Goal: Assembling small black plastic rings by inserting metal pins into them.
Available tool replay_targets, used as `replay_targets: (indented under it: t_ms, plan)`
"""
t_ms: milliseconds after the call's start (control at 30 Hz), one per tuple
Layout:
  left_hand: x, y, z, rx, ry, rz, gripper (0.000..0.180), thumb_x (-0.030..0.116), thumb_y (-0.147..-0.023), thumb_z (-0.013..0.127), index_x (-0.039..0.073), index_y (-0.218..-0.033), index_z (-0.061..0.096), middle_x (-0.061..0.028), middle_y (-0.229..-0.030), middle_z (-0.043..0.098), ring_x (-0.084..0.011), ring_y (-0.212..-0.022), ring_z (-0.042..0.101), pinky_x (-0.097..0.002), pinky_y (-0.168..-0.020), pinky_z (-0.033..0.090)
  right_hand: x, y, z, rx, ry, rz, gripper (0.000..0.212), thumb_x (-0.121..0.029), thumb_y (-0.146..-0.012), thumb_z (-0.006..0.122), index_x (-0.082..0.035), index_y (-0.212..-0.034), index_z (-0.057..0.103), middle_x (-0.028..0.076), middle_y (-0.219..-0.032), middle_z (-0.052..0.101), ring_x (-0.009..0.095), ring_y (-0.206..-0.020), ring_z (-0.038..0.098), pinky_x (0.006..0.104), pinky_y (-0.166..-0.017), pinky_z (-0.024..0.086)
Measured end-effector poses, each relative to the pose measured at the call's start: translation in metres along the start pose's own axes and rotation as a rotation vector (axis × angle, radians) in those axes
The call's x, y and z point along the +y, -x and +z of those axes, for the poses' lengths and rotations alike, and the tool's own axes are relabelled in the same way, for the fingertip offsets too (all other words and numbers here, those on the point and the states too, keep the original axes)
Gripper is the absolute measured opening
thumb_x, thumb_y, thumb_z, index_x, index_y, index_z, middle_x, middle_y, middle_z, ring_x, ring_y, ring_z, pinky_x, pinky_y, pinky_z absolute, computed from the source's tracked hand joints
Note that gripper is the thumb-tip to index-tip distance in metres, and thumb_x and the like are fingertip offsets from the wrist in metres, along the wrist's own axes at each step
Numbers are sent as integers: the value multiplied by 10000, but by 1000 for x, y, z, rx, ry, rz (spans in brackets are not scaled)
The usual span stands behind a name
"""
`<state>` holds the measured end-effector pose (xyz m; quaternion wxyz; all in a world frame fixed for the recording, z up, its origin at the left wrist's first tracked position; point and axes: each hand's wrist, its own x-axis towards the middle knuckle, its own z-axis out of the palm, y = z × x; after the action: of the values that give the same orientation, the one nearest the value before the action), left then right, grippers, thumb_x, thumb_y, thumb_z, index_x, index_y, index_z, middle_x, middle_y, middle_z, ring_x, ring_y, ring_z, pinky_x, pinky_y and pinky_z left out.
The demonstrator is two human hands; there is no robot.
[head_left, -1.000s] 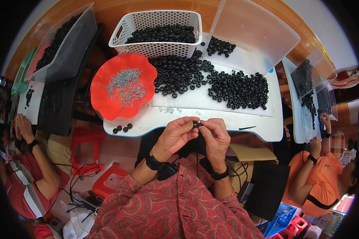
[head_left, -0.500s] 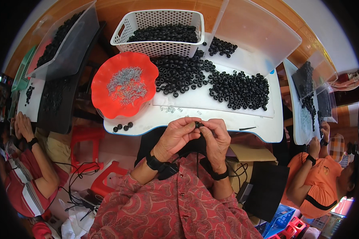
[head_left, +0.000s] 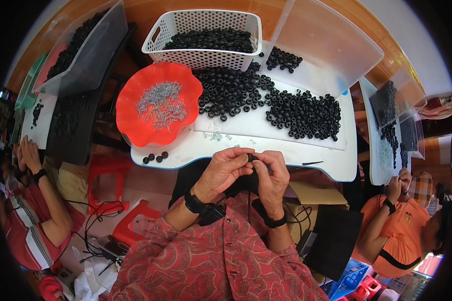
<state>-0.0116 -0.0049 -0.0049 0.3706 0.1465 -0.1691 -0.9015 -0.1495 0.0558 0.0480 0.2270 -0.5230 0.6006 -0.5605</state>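
Observation:
My left hand (head_left: pixel 225 168) and my right hand (head_left: pixel 271 173) meet just off the table's near edge. Between their pinched fingertips is one small black ring-like part (head_left: pixel 251 157), mostly covered by thumbs and fingers. Beyond my hands, a heap of black parts (head_left: pixel 231 93) with hollow centres lies on a white board. Another spread of the same kind of parts (head_left: pixel 306 115) lies to its right. A red scalloped bowl (head_left: pixel 128 118) at left contains many tiny silvery pieces (head_left: pixel 163 105), too small to name. Several black parts (head_left: pixel 158 158) sit near the bowl on the table edge.
Behind the heap stands a white perforated basket (head_left: pixel 201 59) of black parts. A clear plastic bin (head_left: pixel 331 40) lies tipped at the back right. A thin dark tool (head_left: pixel 312 162) rests near the table's front edge. Co-workers sit at tables on both sides; red stools (head_left: pixel 135 220) stand at lower left.
The view has shifted slightly. Both hands stay in nearly the same place, with small finger movements around the black part. The right-hand co-worker's hands have moved a little.

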Motion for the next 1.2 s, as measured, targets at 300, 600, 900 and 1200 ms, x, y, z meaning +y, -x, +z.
replay_targets:
  t_ms: [300,600,900,1200]
  plan:
    - [-1,1,0,48,-38,11,263,41,-974,607,-36,-1224,635,-123,-1055,676,-173,-858,679,-281,-776,599,-4,0,1,-13,10,19,111,20,-885,676,2,-994,678,61,-937,591,153,-856,569,254,-767,456]
    - [-3,2,0,78,-16,38,229,43,-946,654,-30,-1160,618,-129,-1029,673,-194,-840,688,-298,-740,615,-3,-1,0,-12,29,-22,133,37,-869,690,1,-997,694,75,-937,607,154,-816,597,255,-709,482]
    - [-6,3,0,84,-32,65,179,67,-949,660,-13,-1109,648,-120,-1006,673,-178,-831,679,-286,-724,611,0,0,1,-12,122,-98,161,46,-849,701,-16,-998,694,93,-925,608,189,-791,617,278,-682,496]
    - [-1,9,5,147,-217,84,172,54,-964,636,-42,-1106,649,-132,-999,682,-174,-834,695,-283,-743,628,-5,1,2,-11,254,-187,183,51,-843,698,-23,-1009,679,113,-912,601,248,-783,634,333,-659,519]
